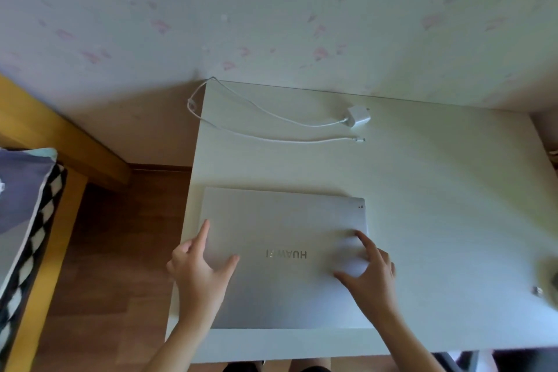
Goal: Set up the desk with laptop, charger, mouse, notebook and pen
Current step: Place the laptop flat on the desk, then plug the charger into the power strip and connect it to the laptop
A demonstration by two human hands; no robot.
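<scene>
From the head camera, a closed silver laptop lies flat at the near left of the white surface, its logo upside down to the wearer. The left hand rests on the lid's left edge, fingers spread, thumb on top; the right hand presses splayed fingertips on the lid's right part. Neither grip is clenched around anything; both are released, palms just over the lid.

The white charger sits well apart, near the far edge by the wall, and its thin cable loops off the left edge and back, ending in a free plug.

By my reading, the task is at an early stage: laptop and charger are on the surface, the lid is not yet raised, the cable is not plugged in. No mouse, notebook or pen can be made out; a blurred object at the right edge is unidentifiable.

The lid looks like smooth matte metal with rounded corners; the surface is plain and glare-lit; the floor is wood.
</scene>
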